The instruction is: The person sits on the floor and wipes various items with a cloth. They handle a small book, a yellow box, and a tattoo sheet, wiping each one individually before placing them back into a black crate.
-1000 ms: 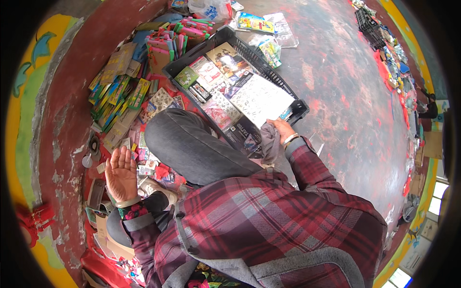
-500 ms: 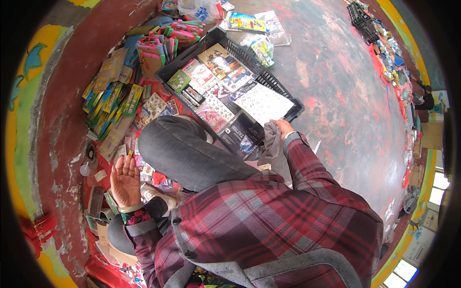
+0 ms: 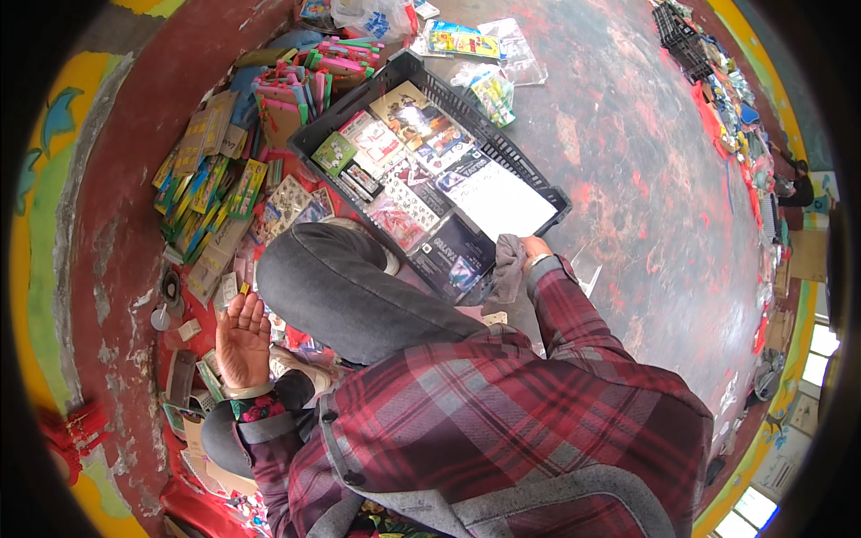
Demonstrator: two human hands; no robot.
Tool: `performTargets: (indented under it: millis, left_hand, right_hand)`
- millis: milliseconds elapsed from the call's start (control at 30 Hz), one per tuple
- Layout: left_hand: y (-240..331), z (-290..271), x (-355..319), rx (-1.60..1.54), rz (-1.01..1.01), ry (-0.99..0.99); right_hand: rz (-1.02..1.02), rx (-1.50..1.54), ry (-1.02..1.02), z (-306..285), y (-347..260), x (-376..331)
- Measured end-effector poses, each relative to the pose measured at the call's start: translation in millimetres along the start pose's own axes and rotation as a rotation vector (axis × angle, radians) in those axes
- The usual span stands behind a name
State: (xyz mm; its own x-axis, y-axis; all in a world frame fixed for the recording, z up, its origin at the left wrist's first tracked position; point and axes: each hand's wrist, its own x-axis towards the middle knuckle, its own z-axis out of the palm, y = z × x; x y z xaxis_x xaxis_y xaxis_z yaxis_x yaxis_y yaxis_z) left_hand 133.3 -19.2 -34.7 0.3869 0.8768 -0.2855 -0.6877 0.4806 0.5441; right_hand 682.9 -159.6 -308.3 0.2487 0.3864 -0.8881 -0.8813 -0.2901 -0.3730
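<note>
One black plastic crate (image 3: 430,85) sits on the red-stained floor (image 3: 646,206), filled with flat printed packets and cards — a green one (image 3: 334,152) at its left end, a large white sheet (image 3: 507,202) at its right, a dark packet (image 3: 453,255) at the near edge. The right hand (image 3: 535,248) rests at the crate's near right corner, touching a grey cloth (image 3: 508,269); whether its fingers grip the cloth I cannot tell. The left hand (image 3: 240,341) is held open, palm up, fingers together, holding nothing, above loose packets. Left of the crate lies a heap of coloured packets (image 3: 211,193) — too many to count.
</note>
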Motion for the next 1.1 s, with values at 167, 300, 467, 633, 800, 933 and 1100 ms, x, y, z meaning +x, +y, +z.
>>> performTargets:
  millis: [167,300,467,633,800,933,1100]
  left_hand:
    - [-6.4,5.5,-0.6,0.046,0.017,0.083]
    - [-5.6,12.7,-2.0,0.088,0.034,0.144]
    - [-6.8,7.7,7.9,0.06,-0.014,0.107]
    - [-2.9,12.8,-0.6,0.057,-0.002,0.102]
    - [-3.9,11.6,3.7,0.066,-0.004,0.115]
    - [-2.3,10.1,2.3,0.083,-0.008,0.111]
    - [-2.0,9.8,1.4,0.088,-0.008,0.116]
  right_hand:
    - [-0.017,-0.043,-0.023,55.3,-23.4,-87.0]
    - [-0.007,-0.028,-0.026,44.5,-21.3,-40.0]
    - [-0.143,-0.598,0.088,-28.1,-13.9,94.1]
    - [-0.2,-0.779,0.197,18.8,0.9,75.2]
    - [-0.239,-0.831,0.29,28.6,6.5,59.7]
    - [-0.248,-0.837,0.309,36.3,13.4,56.5]
    - [-0.24,-0.829,0.263,45.6,16.7,55.1]
